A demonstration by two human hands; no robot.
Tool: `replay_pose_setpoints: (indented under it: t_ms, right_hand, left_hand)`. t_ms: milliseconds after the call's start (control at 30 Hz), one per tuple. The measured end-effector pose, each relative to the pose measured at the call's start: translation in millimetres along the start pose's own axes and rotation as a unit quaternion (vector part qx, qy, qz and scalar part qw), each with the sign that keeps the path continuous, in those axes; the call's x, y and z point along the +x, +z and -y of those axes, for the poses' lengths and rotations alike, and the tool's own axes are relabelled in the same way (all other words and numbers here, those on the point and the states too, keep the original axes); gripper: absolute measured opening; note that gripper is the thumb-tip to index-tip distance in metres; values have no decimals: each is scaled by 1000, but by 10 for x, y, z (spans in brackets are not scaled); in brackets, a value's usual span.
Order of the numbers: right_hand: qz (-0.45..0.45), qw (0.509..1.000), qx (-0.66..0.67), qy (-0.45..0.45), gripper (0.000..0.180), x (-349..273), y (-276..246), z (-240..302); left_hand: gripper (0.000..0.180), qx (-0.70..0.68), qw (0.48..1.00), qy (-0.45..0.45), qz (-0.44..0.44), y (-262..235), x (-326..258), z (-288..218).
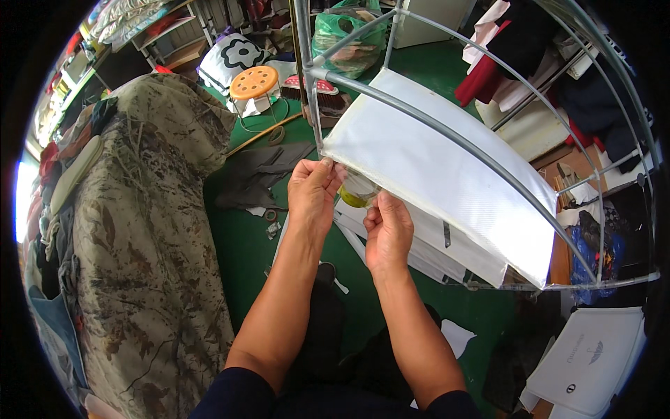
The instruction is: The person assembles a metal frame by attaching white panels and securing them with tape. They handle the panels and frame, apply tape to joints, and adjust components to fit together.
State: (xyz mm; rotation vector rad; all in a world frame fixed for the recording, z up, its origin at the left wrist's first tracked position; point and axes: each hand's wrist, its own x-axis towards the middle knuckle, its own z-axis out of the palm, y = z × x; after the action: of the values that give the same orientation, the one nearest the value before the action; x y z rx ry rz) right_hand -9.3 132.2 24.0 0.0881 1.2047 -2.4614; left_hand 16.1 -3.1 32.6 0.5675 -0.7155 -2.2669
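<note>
A roll of clear tape with a yellow-green tint lies between my two hands, just below the near edge of a white fabric shelf. My left hand is closed in a pinch at the shelf's left corner, its fingertips at the left side of the tape. My right hand pinches the tape's right side with thumb and forefinger, its other fingers curled in. Part of the roll is hidden by the fingers and the shelf edge.
Grey metal tubes form a rack around the shelf. A camouflage cloth covers a large bulk at left. Behind stand an orange-topped stool and a green plastic bag. A white case lies at lower right.
</note>
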Motion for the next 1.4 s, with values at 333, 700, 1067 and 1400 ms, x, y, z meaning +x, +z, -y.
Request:
replay_pose_setpoints:
  t_ms: [333,700,1067,1400]
  right_hand:
    - [20,1000,19,3,10,-33,-6,-55]
    - [21,999,-13,-28,10,66,-115,-99]
    - [-3,997,-58,-53,13,299,-150,-99]
    - [33,987,-87,-128,8,476,-196,-119]
  left_hand:
    - [14,-2,1000,8,4,1,-20,-7]
    - [12,-49,999,23,8,25,37,156]
    - [9,-125,990,62,30,11,163,436]
    - [8,-150,988,42,14,46,158,443]
